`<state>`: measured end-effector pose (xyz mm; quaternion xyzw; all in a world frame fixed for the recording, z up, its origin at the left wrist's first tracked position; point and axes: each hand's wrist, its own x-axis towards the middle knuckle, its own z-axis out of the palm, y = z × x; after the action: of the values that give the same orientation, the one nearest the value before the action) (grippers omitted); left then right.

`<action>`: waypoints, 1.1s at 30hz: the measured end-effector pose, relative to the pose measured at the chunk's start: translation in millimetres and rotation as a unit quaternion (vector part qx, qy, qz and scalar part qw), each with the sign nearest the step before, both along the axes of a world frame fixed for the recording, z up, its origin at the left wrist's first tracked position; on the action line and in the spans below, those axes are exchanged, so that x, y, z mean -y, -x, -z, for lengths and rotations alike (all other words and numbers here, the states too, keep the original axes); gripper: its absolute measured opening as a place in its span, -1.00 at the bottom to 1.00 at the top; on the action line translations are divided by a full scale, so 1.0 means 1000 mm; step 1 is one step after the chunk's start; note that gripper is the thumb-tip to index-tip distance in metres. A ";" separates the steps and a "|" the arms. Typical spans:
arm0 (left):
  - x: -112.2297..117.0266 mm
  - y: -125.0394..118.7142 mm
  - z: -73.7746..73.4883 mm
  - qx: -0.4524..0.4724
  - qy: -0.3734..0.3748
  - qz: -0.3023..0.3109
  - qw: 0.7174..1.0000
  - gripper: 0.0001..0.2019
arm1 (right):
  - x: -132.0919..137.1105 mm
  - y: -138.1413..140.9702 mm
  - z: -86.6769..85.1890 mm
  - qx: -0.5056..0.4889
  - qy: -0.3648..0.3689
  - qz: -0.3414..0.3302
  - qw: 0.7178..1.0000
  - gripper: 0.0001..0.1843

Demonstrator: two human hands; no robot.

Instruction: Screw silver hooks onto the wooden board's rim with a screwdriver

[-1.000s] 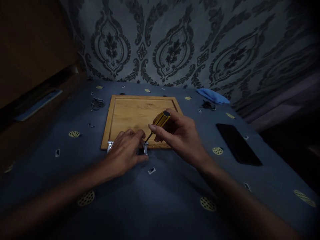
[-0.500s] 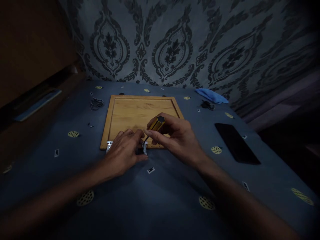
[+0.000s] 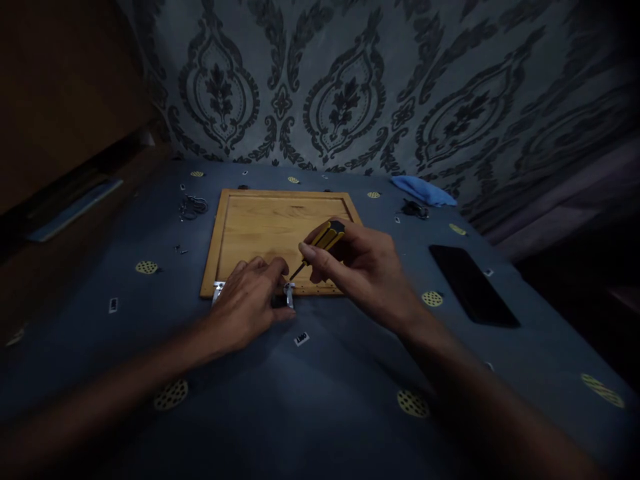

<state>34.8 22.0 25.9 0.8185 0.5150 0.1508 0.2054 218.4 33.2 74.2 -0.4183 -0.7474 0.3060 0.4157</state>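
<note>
A wooden panel with a raised frame lies flat on a dark blue patterned cloth. A metal hinge sits at the panel's near edge. My left hand rests on that edge, fingers pressed down over the hinge. My right hand grips a yellow and black screwdriver, its shaft slanting down to the left with the tip at the hinge.
A black phone lies to the right of the panel. A blue cloth and a small dark object sit at the back right. Loose screws and metal bits lie left of the panel. A patterned curtain hangs behind.
My right hand dipped the screwdriver handle lower and nearer the hinge, then tilted it back up and to the right. My left hand stayed on the hinge.
</note>
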 end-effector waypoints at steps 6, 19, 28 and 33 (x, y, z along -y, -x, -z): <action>0.000 -0.001 -0.003 -0.001 0.006 0.004 1.000 -0.59 | 0.000 0.000 0.000 0.020 -0.008 0.004 1.000 -0.56; -0.001 0.000 0.003 -0.006 -0.013 0.009 1.000 -0.59 | -0.002 0.001 0.006 0.030 0.014 0.003 0.999 -0.53; 0.000 0.000 0.004 -0.004 -0.018 0.007 1.000 -0.62 | -0.003 -0.002 0.000 0.030 0.035 -0.029 0.999 -0.65; -0.001 0.000 0.004 -0.006 -0.015 0.006 1.000 -0.61 | -0.004 -0.003 0.001 0.009 0.050 -0.058 0.997 -0.72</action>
<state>34.7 23.3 22.1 0.8253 0.5091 0.1525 0.1909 221.6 36.9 73.6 -0.3971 -0.7581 0.3630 0.3686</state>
